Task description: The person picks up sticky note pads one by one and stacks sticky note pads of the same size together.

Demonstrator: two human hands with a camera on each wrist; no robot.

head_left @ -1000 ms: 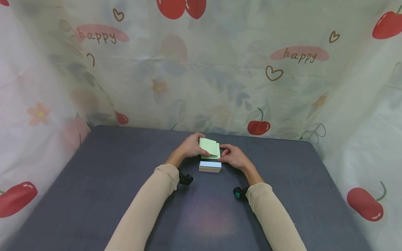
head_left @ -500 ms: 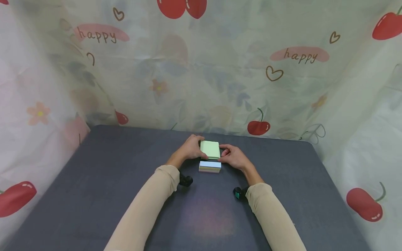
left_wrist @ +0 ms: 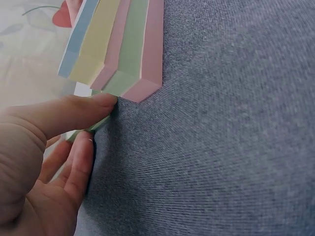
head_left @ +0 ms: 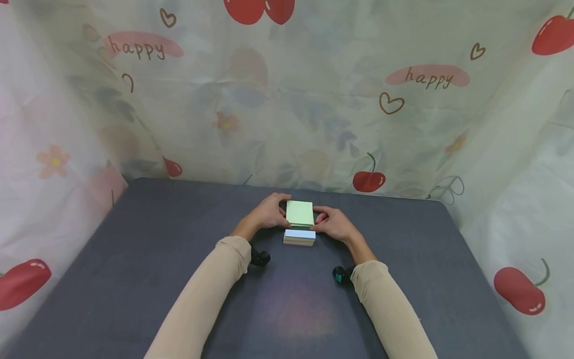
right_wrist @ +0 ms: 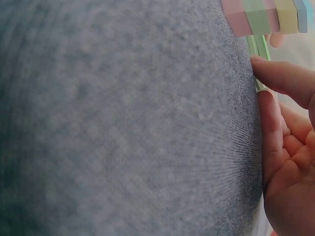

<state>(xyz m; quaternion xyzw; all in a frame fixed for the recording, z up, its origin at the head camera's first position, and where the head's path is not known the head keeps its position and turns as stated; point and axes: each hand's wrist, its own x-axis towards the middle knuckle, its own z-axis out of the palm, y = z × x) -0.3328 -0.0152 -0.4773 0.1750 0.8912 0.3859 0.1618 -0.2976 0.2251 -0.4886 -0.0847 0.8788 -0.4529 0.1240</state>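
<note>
In the head view two green sticky note pads (head_left: 300, 213) lie one on the other near the table's far side, edges nearly lined up. My left hand (head_left: 268, 211) is at their left edge, thumb by the near corner and index finger by the far one. In the left wrist view the thumb (left_wrist: 74, 112) and fingers are fairly straight, their tips right at the green edge. My right hand (head_left: 334, 223) holds the right side, thumb at the near corner and index finger along the edge, other fingers curled in. Part of the green stack is hidden in both wrist views.
Just in front of the green pads stands a stack of sticky note pads (head_left: 299, 238) in blue, yellow, pink and green layers. The dark grey table (head_left: 179, 249) ends at a printed curtain (head_left: 291, 124). A black wrist camera (head_left: 260, 258) sits at the left cuff.
The upper green pad was offset and raised at the left; it came down square on the lower one. My left hand then drew slightly leftward, its thumb off the pad's top. My right hand stayed.
</note>
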